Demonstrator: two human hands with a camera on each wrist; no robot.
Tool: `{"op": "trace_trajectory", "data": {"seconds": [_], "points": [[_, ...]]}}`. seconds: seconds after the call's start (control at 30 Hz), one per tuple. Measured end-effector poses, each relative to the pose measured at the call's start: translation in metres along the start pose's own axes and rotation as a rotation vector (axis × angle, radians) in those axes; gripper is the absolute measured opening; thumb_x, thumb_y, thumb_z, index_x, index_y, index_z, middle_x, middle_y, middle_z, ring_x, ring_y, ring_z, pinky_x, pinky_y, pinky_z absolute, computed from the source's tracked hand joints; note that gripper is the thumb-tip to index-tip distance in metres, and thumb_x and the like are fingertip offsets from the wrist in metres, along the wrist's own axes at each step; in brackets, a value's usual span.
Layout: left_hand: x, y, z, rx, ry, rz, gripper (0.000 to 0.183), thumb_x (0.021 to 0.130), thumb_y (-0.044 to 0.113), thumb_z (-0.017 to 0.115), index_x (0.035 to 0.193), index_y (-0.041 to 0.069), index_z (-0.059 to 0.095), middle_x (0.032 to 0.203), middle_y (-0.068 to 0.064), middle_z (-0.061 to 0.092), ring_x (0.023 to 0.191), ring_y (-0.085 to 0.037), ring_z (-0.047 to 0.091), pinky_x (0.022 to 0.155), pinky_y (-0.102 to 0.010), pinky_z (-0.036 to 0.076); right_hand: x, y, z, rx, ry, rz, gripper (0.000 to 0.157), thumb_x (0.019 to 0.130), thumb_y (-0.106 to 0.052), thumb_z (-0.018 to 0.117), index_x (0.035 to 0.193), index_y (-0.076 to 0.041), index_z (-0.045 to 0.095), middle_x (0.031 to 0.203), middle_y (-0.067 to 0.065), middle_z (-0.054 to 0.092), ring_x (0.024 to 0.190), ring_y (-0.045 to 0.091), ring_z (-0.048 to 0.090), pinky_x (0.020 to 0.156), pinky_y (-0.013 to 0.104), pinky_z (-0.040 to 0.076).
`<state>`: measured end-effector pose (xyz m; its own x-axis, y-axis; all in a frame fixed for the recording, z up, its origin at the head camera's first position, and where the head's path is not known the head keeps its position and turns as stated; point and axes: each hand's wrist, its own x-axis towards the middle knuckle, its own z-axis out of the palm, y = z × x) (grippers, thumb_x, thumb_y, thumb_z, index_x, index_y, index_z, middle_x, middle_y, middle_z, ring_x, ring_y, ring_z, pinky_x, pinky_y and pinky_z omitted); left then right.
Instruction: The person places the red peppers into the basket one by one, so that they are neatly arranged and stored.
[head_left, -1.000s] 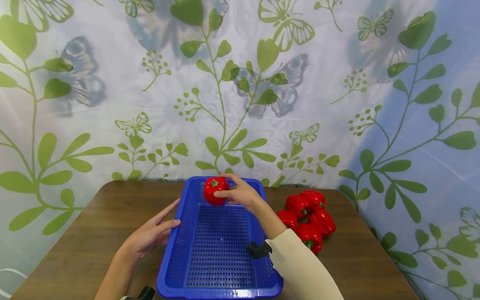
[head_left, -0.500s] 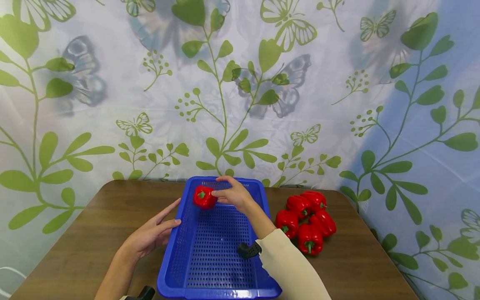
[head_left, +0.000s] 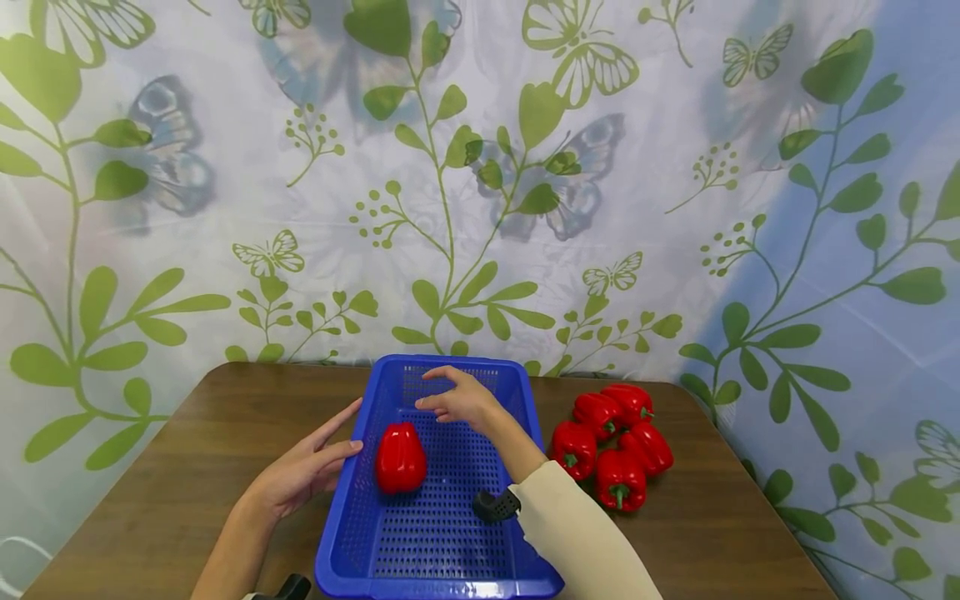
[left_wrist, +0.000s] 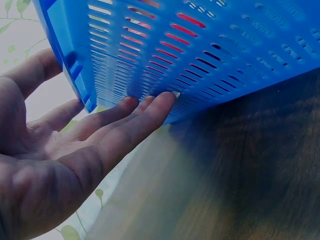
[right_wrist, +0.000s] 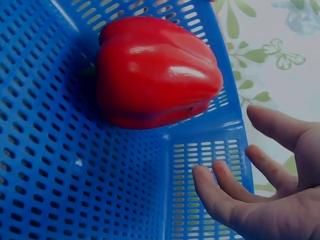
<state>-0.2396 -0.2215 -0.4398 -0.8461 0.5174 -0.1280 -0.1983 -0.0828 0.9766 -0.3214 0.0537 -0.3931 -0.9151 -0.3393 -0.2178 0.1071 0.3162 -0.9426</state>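
A glossy red bell pepper (head_left: 401, 458) is inside the blue perforated basket (head_left: 442, 586), near its left wall. In the right wrist view the same bell pepper (right_wrist: 157, 72) shows its side, with the stem end toward the basket floor. My right hand (head_left: 463, 401) is over the far part of the basket, apart from the pepper, its fingers spread and holding nothing. At the basket's left rim, my left hand (head_left: 303, 467) touches the outside with thumb and fingers extended. The left wrist view has those fingers (left_wrist: 135, 120) along the slotted outer wall, with red showing through the slots.
Several more red bell peppers (head_left: 621, 479) lie clustered on the wooden table (head_left: 187, 492), right of the basket. Behind the table hangs a curtain (head_left: 480, 208) printed with leaves and butterflies. A white cable (head_left: 26, 546) is at the far left.
My right hand has let go of the bell pepper, which went from the basket's far end to lower left inside it. The left hand has stayed at the rim.
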Motion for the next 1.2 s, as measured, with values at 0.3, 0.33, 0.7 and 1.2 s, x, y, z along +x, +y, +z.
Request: {"op": "trace_trajectory", "data": {"seconds": [0.3,0.33,0.7,1.2], "points": [[0.0,-0.002,0.0,0.003,-0.007,0.001,0.072,0.107,0.02,0.05,0.164,0.032,0.008,0.159,-0.028,0.035,0.129,-0.036,0.061,0.1,-0.055,0.053,-0.01,-0.004,0.004,-0.068,-0.119,-0.008,0.049,0.082,-0.011,0.083,0.129,-0.014,0.066,0.116,0.013,0.072,0.107,0.032,0.069,0.095,0.052,0.056],[0.0,-0.002,0.0,0.003,-0.007,0.0,0.072,0.107,0.02,0.05,0.164,0.033,0.008,0.159,-0.028,0.035,0.129,-0.036,0.06,0.1,-0.055,0.053,-0.011,-0.005,0.004,-0.068,-0.131,-0.013,0.047,0.082,-0.011,0.083,0.127,-0.014,0.067,0.117,0.012,0.071,0.106,0.03,0.07,0.095,0.053,0.056],[0.0,-0.001,-0.001,0.011,-0.01,0.011,0.073,0.107,0.02,0.05,0.164,0.032,0.007,0.157,-0.026,0.04,0.128,-0.036,0.062,0.099,-0.055,0.054,-0.021,-0.02,0.007,-0.127,-0.369,-0.04,0.038,0.087,-0.009,0.077,0.124,-0.007,0.07,0.103,0.012,0.074,0.093,0.024,0.07,0.097,0.058,0.053],[-0.003,-0.003,-0.002,0.014,-0.012,0.0,0.073,0.107,0.021,0.05,0.164,0.033,0.007,0.16,-0.03,0.032,0.133,-0.041,0.057,0.101,-0.054,0.053,-0.025,-0.013,0.011,-0.306,-0.316,-0.036,0.039,0.08,-0.011,0.084,0.117,-0.015,0.073,0.128,0.008,0.063,0.113,0.025,0.061,0.098,0.049,0.055]]}}
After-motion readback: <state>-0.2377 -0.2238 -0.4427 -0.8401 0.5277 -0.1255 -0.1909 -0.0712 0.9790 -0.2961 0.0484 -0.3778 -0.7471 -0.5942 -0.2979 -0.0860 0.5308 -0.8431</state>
